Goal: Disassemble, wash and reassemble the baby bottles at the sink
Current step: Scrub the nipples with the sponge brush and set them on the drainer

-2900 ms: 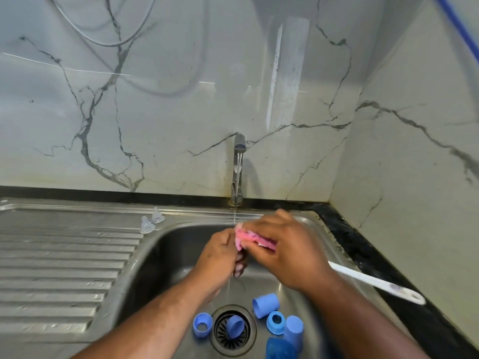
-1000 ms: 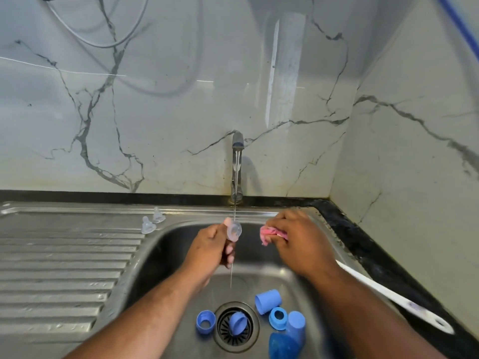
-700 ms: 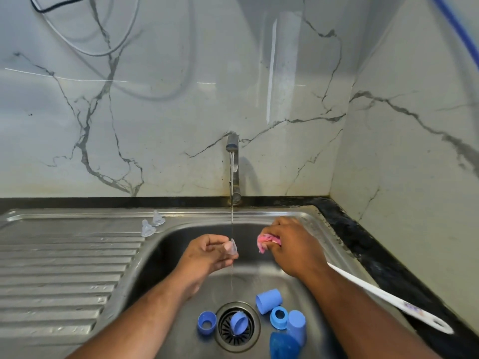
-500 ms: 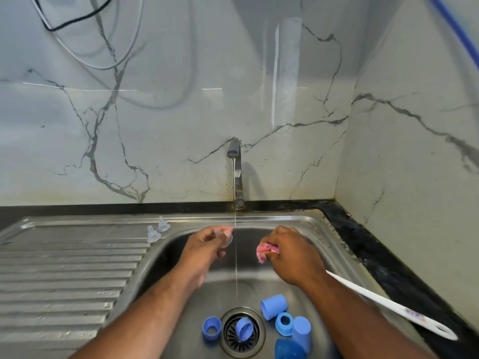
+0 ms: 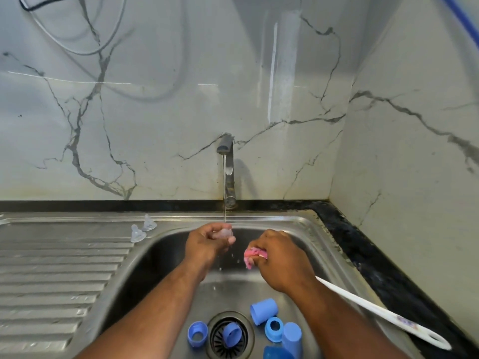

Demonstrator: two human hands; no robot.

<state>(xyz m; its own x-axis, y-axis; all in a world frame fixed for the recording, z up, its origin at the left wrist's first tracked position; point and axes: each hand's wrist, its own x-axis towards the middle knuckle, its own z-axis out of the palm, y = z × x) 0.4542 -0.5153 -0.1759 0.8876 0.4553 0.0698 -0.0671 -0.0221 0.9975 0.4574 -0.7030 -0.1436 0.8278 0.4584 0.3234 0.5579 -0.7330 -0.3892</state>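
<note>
A clear, soft silicone teat (image 5: 224, 233) is pinched between the curled fingers and thumb of the left hand (image 5: 207, 242), directly under the thin water stream (image 5: 224, 190) from the steel tap (image 5: 229, 172). A pink sponge (image 5: 252, 255) is clenched in the fist of the right hand (image 5: 280, 260), just beside. Being wet and slick, the teat could be squeezed out of the pinch and dropped into the steel sink (image 5: 160, 268). Three teats are counted, with two more clear teats (image 5: 136, 233) lying on the ridged drainboard (image 5: 64, 268). Three blue collar rings (image 5: 197, 332), two pale blue cylindrical caps (image 5: 263, 310) and one white long-handled brush (image 5: 375, 314) are seen.
</note>
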